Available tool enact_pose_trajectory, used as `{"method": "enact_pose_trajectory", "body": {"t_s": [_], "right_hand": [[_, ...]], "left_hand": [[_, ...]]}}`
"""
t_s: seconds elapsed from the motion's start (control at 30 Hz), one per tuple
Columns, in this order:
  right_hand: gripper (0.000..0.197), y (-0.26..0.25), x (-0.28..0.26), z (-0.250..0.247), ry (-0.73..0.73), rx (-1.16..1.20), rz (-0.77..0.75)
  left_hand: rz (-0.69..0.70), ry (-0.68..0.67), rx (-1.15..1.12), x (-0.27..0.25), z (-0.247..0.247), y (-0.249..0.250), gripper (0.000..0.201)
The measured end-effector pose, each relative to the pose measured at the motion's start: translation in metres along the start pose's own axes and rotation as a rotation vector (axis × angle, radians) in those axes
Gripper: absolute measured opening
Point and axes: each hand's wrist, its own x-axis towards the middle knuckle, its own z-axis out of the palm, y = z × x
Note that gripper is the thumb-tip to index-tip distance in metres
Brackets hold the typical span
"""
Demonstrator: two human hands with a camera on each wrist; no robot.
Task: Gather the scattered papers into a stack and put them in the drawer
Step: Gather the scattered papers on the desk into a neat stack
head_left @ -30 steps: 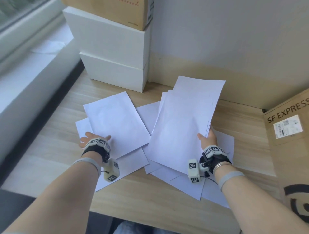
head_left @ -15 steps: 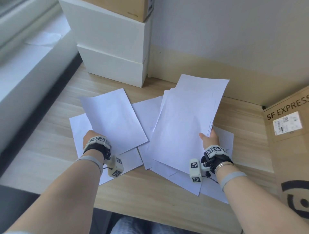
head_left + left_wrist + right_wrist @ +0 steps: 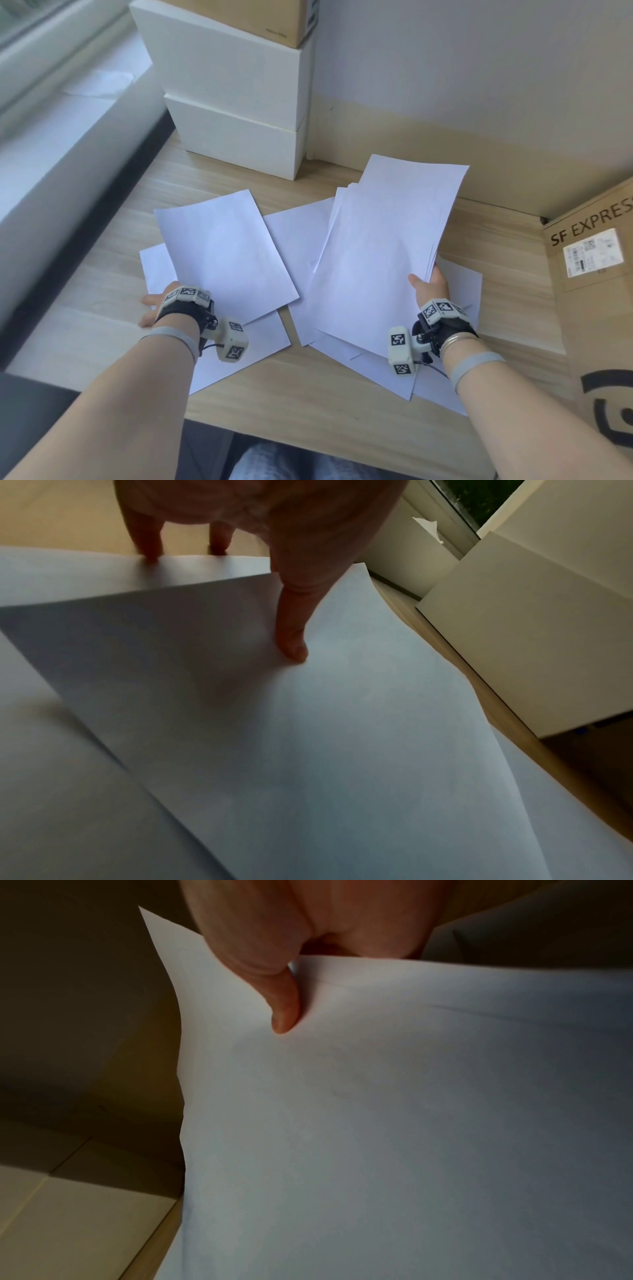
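Several white sheets lie scattered on the wooden table [image 3: 308,404]. My right hand [image 3: 428,284] holds a lifted stack of papers [image 3: 383,246] by its near right corner; in the right wrist view the thumb [image 3: 284,1010] pinches the stack [image 3: 411,1123] from above. More sheets [image 3: 376,370] lie under it. My left hand [image 3: 154,305] is at the near left corner of the left top sheet [image 3: 222,253]. Its thumb [image 3: 291,642] presses on that sheet [image 3: 342,723], and the fingertips [image 3: 147,550] vanish at the edge of the sheet below [image 3: 260,346]. No drawer is in view.
Two stacked white boxes [image 3: 236,102] with a brown carton [image 3: 246,17] on top stand at the back left. An SF Express cardboard box [image 3: 596,308] closes off the right side. A window sill [image 3: 68,120] runs along the left, a wall behind.
My left hand has slid back toward me and to the left, from lying on the top sheet to its near corner. The right hand keeps the stack raised.
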Motion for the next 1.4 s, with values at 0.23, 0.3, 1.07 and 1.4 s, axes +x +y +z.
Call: {"method": "enact_pose_trajectory", "body": {"t_s": [0.23, 0.3, 1.07, 1.4], "right_hand": [[0.040, 0.009, 0.000, -0.001, 0.002, 0.007, 0.011], [0.040, 0.010, 0.000, -0.003, 0.005, 0.004, 0.013], [0.042, 0.007, -0.004, -0.029, -0.001, 0.017, 0.032], [0.044, -0.021, -0.020, -0.005, -0.225, 0.039, -0.017]], "left_hand": [[0.104, 0.078, 0.087, -0.028, -0.018, -0.002, 0.030], [0.144, 0.089, 0.060, -0.029, -0.021, 0.002, 0.034], [0.855, 0.040, -0.815, -0.060, -0.066, 0.059, 0.039], [0.761, -0.192, -0.824, -0.104, -0.019, 0.114, 0.036]]}}
